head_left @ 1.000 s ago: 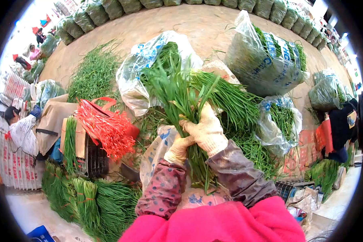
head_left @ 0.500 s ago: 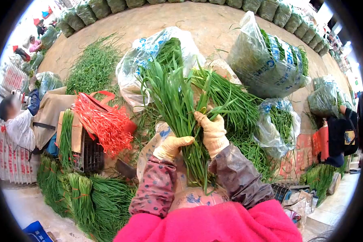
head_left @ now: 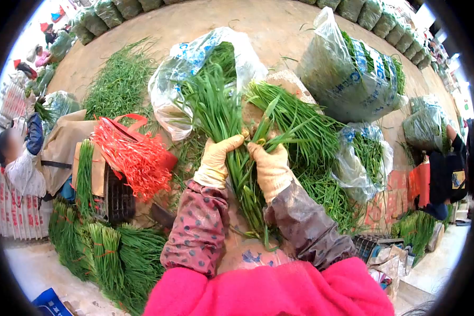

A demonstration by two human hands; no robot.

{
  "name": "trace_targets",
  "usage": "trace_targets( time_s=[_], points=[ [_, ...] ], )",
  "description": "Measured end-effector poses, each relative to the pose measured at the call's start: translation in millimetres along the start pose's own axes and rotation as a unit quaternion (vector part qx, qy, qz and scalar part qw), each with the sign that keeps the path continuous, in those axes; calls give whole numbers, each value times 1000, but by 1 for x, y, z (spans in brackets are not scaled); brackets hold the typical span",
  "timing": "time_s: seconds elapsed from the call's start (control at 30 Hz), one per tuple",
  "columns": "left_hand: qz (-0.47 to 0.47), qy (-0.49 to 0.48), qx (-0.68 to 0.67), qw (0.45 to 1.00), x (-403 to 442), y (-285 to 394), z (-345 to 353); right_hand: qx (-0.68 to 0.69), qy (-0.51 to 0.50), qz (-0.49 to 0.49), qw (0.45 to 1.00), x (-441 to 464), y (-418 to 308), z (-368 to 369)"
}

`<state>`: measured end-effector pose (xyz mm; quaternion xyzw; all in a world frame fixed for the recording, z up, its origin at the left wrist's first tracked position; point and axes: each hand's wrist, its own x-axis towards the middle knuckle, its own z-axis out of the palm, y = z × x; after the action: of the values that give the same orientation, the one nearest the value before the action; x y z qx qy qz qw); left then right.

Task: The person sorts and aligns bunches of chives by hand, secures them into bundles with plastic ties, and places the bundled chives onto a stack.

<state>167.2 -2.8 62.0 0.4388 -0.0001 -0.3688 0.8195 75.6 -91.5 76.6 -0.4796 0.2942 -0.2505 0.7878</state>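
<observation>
Both my hands wear pale cloth gloves and meet over a loose bunch of long green leafy stalks [head_left: 217,111], which look like garlic chives. My left hand [head_left: 219,155] is wrapped round the bunch, thumb pointing inward. Pinched between thumb and fingers, several leaves stick out of my right hand [head_left: 271,166] beside the bunch. The lower ends of the stalks hang toward my lap. Just beyond, an open clear plastic bag [head_left: 166,87] holds more greens. To the right of my hands lies a heap of stalks [head_left: 295,118].
Red ties [head_left: 134,158] drape over a black crate [head_left: 118,195] at left. Tied bundles [head_left: 105,253] lie at lower left. A full plastic bag [head_left: 353,79] stands at upper right, a smaller bag [head_left: 363,158] below it. People sit at the left and right edges.
My left hand has moved up along the bunch, close to the right hand. The right hand has shifted slightly left, and the bunch leans further toward the open bag.
</observation>
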Motion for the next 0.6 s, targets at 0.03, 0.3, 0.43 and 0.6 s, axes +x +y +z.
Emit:
trace_targets(
  time_s=[0.03, 0.3, 0.43, 0.6],
  points=[
    [-13, -2, 9, 1000, 1, 2, 3, 25, 9, -12, 1000, 3, 1, -3],
    [3, -3, -8, 1000, 35, -3, -2, 354, 4, 86, 931, 13, -30, -23],
    [-57, -26, -78, 995, 58, 26, -9, 401, -140, 117, 898, -8, -75, -49],
    [-7, -10, -157, 988, 73, 52, -16, 249, -210, 153, 933, -50, -86, -156]
  ],
)
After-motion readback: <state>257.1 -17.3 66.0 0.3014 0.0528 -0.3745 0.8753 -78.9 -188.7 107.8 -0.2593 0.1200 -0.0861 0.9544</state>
